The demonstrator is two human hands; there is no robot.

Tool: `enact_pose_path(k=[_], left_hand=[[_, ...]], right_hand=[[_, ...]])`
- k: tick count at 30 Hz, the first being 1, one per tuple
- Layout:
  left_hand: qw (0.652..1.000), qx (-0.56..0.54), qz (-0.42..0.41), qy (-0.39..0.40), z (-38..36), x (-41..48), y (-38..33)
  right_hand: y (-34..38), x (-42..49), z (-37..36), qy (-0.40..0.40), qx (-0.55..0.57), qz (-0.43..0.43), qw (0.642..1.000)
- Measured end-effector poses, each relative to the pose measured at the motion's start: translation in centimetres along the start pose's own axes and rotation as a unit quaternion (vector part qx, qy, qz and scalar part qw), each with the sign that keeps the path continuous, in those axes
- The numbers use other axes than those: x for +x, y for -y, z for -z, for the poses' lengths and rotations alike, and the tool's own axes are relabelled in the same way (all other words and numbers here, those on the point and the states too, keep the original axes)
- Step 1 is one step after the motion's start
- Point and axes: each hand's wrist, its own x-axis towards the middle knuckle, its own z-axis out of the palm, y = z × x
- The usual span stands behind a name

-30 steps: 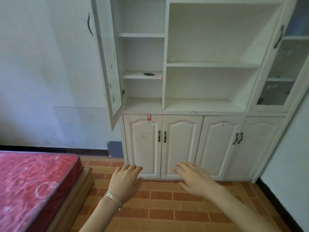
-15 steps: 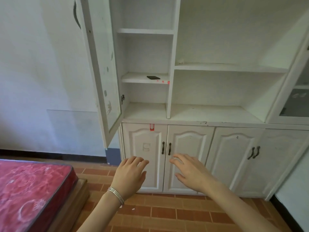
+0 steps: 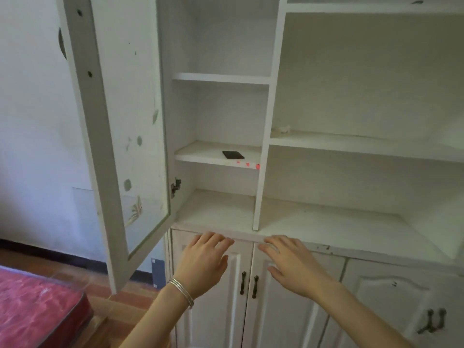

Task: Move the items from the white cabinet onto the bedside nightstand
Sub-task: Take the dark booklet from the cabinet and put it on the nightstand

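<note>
1. The white cabinet (image 3: 326,227) fills most of the view, and its upper compartments stand open to the front.
2. A flat black item (image 3: 233,154) lies on the middle shelf of the cabinet's narrow left compartment, near that shelf's front edge.
3. Small red marks (image 3: 251,165) dot the front edge of the same shelf, just right of the black item.
4. The left hand (image 3: 203,262) reaches toward the cabinet's counter ledge, fingers straight and slightly spread, holding nothing; thin silver bangles (image 3: 182,292) circle its wrist.
5. The right hand (image 3: 292,264) is beside it at the same ledge, fingers likewise extended and loosely apart, empty.
6. Whether either hand's fingertips touch the ledge cannot be told.
7. The cabinet's glass door (image 3: 120,121) swings out wide on the cabinet's left side.
8. Two dark handles (image 3: 248,282) sit on the closed lower cabinet doors, below and between the hands.
9. A small white object (image 3: 283,128) rests on a shelf in the cabinet's wide right compartment.
10. A red mattress (image 3: 37,305) lies low, left of the cabinet.
</note>
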Motion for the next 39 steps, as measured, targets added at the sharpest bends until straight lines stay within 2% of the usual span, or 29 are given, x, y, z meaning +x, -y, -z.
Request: enact_pose_path(k=[7,11,14,20,23,28,31,33,39], left_hand=[[0.999,0.025,0.025,0.007,-3.6,4.5,2.8],[0.999,0.035,0.04,-0.006,-5.8,8.0,6.0],[0.998,0.043,0.034,-0.008,-7.6,10.9,8.8],[0.998,0.045,0.022,-0.042,-9.8,18.1,15.3],[0.997,0.036,-0.01,-0.065,-10.5,21.5,17.9],[0.997,0.035,-0.012,-0.066,-12.3,23.9,21.8],[0.997,0.029,-0.015,-0.065,-13.2,24.8,23.5],[0.997,0.023,-0.014,-0.069,-13.5,25.3,24.1],[0.997,0.009,-0.021,-0.073,-14.5,25.9,24.5]], right_hand=[[-3.4,6.4,-3.5,-0.023,-0.012,0.038,0.999],[-5.5,11.7,-4.9,-0.082,-0.012,0.031,0.996],[-7.1,16.3,-4.8,-0.119,-0.014,0.028,0.992],[-10.1,25.1,-3.9,-0.14,-0.023,0.023,0.99],[-12.0,29.8,-3.3,-0.164,-0.005,-0.012,0.986],[-14.1,36.2,-3.4,-0.137,-0.002,-0.029,0.99],[-14.7,38.2,-3.9,-0.073,-0.027,-0.047,0.996],[-15.0,38.8,-4.4,-0.062,-0.024,-0.051,0.996],[-15.4,38.3,-4.9,-0.151,-0.019,0.006,0.988]])
